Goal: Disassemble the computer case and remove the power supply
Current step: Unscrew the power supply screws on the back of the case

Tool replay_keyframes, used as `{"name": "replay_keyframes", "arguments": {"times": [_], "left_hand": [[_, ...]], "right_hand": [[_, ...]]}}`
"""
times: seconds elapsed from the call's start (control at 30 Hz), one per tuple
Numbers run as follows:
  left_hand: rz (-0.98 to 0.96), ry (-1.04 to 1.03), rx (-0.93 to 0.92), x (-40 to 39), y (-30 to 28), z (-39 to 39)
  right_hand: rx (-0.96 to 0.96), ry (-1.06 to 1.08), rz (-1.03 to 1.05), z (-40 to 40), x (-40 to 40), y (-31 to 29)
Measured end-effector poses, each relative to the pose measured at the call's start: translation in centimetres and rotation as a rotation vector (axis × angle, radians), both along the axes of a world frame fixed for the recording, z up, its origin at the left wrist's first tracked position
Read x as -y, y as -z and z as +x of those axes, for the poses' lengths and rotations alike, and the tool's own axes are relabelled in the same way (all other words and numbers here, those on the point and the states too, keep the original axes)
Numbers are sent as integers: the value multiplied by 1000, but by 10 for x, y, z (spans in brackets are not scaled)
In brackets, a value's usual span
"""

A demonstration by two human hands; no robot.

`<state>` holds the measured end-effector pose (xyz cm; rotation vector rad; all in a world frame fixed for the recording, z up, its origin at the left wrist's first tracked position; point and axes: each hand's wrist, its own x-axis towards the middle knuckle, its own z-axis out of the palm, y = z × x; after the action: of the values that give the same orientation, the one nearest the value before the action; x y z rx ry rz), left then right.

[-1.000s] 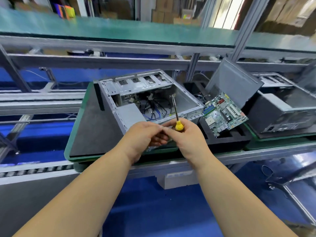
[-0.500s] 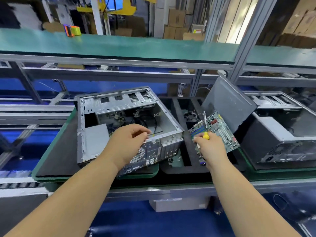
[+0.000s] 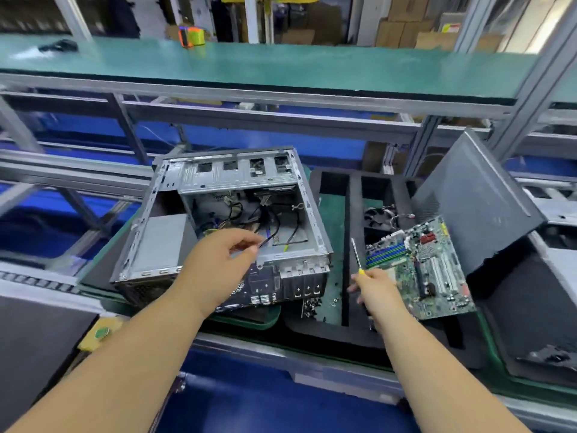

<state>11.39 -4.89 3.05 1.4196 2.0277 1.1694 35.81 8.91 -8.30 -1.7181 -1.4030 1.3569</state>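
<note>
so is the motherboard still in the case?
Out. The motherboard lies on the foam tray right of the case.

A green-topped bench (image 3: 334, 220) is running across in front of the person, with an upper green shelf (image 3: 281, 67) sitting above it and carrying an orange and yellow object (image 3: 190, 36). On the bench, an open case (image 3: 218, 220) is lying on its side on a dark mat (image 3: 103, 267), just beside a black foam tray (image 3: 331, 334) with a few small screws (image 3: 310, 306) scattered near its front. A circuit board (image 3: 421, 270) is resting tilted on the tray, a grey panel (image 3: 474, 204) is leaning behind it, and a second case (image 3: 549, 295) is standing at the far right.
</note>
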Motion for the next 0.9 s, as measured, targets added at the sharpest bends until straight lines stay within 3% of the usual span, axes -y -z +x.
{"name": "replay_keyframes", "arguments": {"times": [0.2, 0.37, 0.67, 0.9], "left_hand": [[1, -34, -49, 0, 7, 8], [29, -33, -52, -9, 10, 10], [18, -45, -25, -14, 17, 9], [22, -47, -49, -13, 15, 5]], "right_hand": [[92, 22, 34, 10, -18, 7], [287, 6, 92, 11, -32, 13], [568, -127, 19, 1, -47, 32], [587, -154, -26, 0, -45, 33]]}}
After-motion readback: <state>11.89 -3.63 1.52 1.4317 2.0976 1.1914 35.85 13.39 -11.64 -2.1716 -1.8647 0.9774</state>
